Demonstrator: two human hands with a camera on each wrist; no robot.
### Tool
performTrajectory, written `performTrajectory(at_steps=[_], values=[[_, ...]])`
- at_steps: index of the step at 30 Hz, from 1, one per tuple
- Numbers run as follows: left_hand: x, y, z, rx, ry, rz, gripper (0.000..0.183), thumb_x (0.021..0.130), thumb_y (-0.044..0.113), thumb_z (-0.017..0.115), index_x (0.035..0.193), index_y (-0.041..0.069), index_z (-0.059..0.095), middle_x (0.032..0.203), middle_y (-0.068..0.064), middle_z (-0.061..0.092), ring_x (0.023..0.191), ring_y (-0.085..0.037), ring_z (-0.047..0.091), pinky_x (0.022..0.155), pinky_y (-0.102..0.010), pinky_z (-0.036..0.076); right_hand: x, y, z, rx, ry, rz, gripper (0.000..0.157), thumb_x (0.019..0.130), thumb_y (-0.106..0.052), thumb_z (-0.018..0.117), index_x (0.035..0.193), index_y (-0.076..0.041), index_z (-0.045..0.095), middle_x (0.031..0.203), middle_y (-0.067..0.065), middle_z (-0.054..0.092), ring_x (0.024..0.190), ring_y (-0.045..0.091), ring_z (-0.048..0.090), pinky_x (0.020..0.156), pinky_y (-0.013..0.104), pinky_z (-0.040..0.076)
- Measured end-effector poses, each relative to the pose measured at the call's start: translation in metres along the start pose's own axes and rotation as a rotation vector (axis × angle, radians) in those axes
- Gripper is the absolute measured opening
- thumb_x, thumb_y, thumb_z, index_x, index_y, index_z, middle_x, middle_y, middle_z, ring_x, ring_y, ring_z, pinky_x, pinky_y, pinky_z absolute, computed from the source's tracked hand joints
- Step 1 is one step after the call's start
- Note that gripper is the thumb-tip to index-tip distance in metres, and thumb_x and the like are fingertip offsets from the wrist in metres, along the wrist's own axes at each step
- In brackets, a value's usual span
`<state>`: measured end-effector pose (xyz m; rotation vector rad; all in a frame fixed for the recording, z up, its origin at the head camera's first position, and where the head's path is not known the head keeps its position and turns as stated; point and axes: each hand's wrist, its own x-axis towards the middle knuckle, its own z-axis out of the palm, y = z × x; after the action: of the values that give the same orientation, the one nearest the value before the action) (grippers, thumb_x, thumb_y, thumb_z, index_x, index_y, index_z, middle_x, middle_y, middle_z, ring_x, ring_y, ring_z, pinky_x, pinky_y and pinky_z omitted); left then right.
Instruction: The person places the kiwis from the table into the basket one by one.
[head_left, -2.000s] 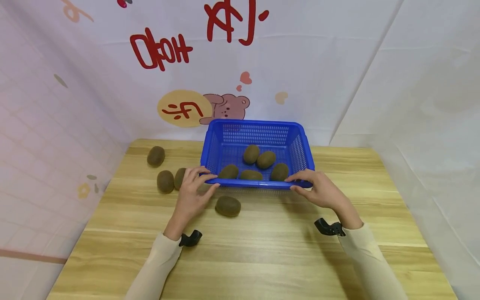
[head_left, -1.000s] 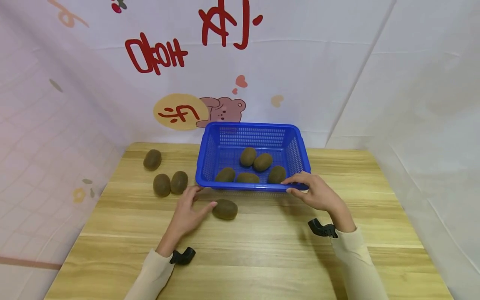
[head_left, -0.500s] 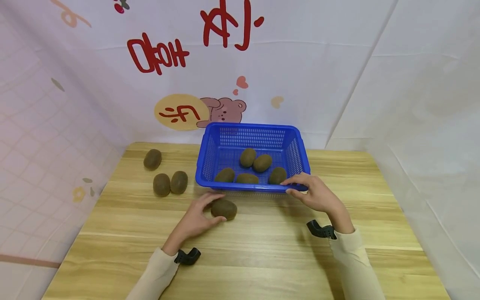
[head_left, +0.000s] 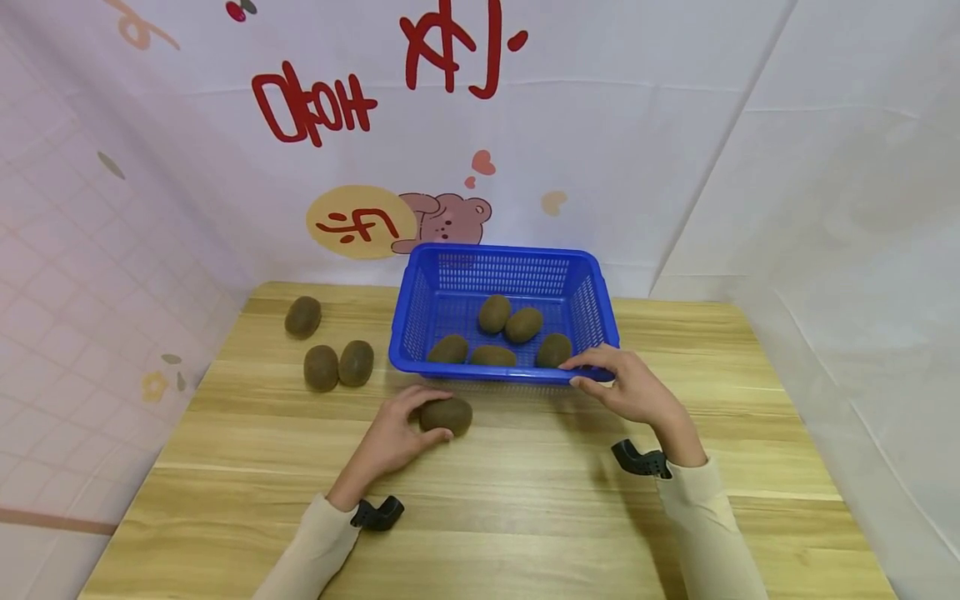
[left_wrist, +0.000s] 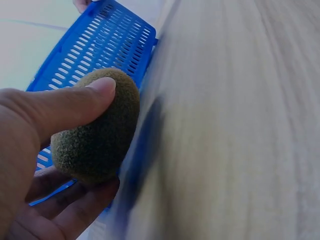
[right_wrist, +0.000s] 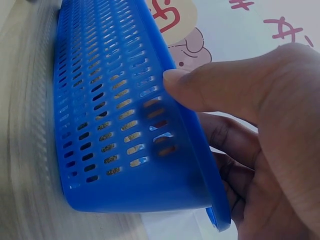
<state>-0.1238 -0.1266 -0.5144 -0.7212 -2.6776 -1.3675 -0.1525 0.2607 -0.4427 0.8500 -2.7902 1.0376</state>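
Brown kiwifruit (head_left: 449,415) is grasped between the thumb and fingers of the left hand (head_left: 393,433), just in front of the blue basket (head_left: 465,372). The right hand (head_left: 633,387) grips the basket's near rim at its right end. Five kiwifruits (head_left: 523,326) lie inside the basket; three loose kiwifruits (head_left: 356,363) lie to its left on the worktop (head_left: 525,517). Printed sheeting (head_left: 600,150) hangs behind.
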Motion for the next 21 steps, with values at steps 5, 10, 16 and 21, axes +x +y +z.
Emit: performTrajectory(at_steps=[5,10,16,21], values=[[0.002,0.008,-0.006,-0.007,0.02,0.03,0.053,0.075,0.02,0.093,0.125,0.02,0.073,0.12,0.002,0.072,0.114,-0.019,0.067,0.098,-0.04,0.057,0.0,0.0,0.0,0.005,0.006,0.001,0.021,0.094,-0.014,0.075,0.115,-0.014,0.078,0.104,0.0,0.075,0.092,0.02,0.06,0.078,0.043,0.051],[0.003,0.015,-0.013,-0.012,0.029,0.074,0.053,0.075,0.021,0.093,0.125,0.019,0.073,0.119,0.001,0.072,0.111,-0.018,0.067,0.092,-0.034,0.059,0.0,0.001,0.0,0.006,0.009,-0.002,0.02,0.095,-0.014,0.075,0.115,-0.014,0.077,0.103,0.001,0.074,0.092,0.018,0.059,0.078,0.041,0.051],[0.002,0.023,-0.026,-0.02,0.019,0.063,0.052,0.078,0.027,0.092,0.126,0.024,0.072,0.122,0.006,0.07,0.114,-0.015,0.065,0.091,-0.03,0.059,0.0,0.001,0.001,0.003,0.013,-0.007,0.02,0.094,-0.014,0.075,0.115,-0.015,0.078,0.102,-0.004,0.073,0.092,0.016,0.059,0.078,0.04,0.052],[0.003,0.033,-0.036,-0.038,0.009,0.046,0.052,0.08,0.028,0.09,0.128,0.026,0.07,0.123,0.007,0.067,0.114,-0.013,0.063,0.089,-0.029,0.061,0.0,0.003,0.002,-0.001,0.012,-0.024,0.02,0.095,-0.014,0.075,0.115,-0.015,0.077,0.103,-0.002,0.074,0.091,0.017,0.06,0.077,0.039,0.051]])
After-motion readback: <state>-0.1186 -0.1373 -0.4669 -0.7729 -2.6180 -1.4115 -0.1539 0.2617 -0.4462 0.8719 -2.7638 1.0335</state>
